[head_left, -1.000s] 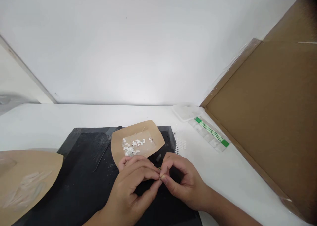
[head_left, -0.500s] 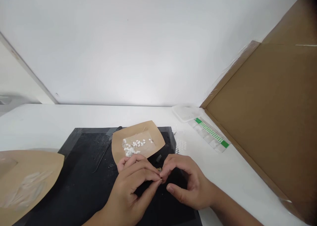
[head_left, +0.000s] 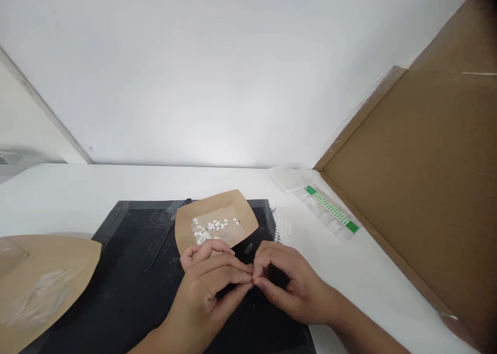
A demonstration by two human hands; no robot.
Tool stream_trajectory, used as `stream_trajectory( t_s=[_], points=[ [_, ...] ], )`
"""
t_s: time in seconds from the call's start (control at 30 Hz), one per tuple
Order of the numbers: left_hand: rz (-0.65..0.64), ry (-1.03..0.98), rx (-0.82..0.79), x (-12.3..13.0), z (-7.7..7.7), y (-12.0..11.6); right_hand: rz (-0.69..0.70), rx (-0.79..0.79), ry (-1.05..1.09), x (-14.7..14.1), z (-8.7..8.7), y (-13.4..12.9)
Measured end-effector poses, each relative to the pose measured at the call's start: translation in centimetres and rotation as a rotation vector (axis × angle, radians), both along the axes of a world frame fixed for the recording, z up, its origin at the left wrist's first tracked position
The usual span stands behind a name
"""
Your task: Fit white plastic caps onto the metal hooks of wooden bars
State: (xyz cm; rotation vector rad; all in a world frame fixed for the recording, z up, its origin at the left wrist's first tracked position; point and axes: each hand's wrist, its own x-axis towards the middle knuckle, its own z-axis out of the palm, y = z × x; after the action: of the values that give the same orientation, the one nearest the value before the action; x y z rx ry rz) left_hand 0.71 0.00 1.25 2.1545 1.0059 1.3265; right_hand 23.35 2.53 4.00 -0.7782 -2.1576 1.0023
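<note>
Left hand (head_left: 204, 292) is in the near middle of the view, with thumb and fingers pressed together, and it pinches a small piece (head_left: 250, 265), which is almost all hidden by the fingers. Right hand (head_left: 291, 281) meets it there, tip to tip; its thumb and forefinger are also closed together, but I cannot tell if they grip the same piece. Both hands are above a black mat (head_left: 128, 292), which lies on the white counter (head_left: 373, 271).

At the left side, a brown paper tray (head_left: 83, 253) reaches over the edge of the mat, and clear plastic strips (head_left: 42, 297) lie in it. Just beyond the fingers, one small clear bit (head_left: 249, 248) rests on the mat. Another paper tray (head_left: 246, 217), smaller in view, stands a little tilted to the side behind the left hand, and it holds many small white ovals (head_left: 205, 235). To the left of this tray, a thin dark tool (head_left: 165, 242) lies on the mat.

By the right edge of the mat there is a white mesh sheet (head_left: 285, 227). Farther, a clear case (head_left: 330, 211) with green strip lies near the cardboard (head_left: 411, 188), and a translucent lid (head_left: 293, 179) is just beside it. Behind all, the white wall (head_left: 202, 85) rises.
</note>
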Motion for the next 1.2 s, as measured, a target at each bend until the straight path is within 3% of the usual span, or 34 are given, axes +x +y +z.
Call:
stream_trajectory(
  t_s=[0.37, 0.67, 1.2],
  points=[
    [0.226, 0.234, 0.028, 0.7, -1.0, 0.0, -0.097, 0.139, -0.142, 2.4, 0.1, 1.9],
    [0.204, 0.324, 0.023, 1.3, -1.4, 0.1, -0.043, 0.178, -0.257, 1.7, -0.8, 1.9],
    [0.174, 0.315, -0.054, 1.4, -0.5, 0.1, -0.035, 0.185, -0.29, 1.4, -1.2, 1.9]
  ],
)
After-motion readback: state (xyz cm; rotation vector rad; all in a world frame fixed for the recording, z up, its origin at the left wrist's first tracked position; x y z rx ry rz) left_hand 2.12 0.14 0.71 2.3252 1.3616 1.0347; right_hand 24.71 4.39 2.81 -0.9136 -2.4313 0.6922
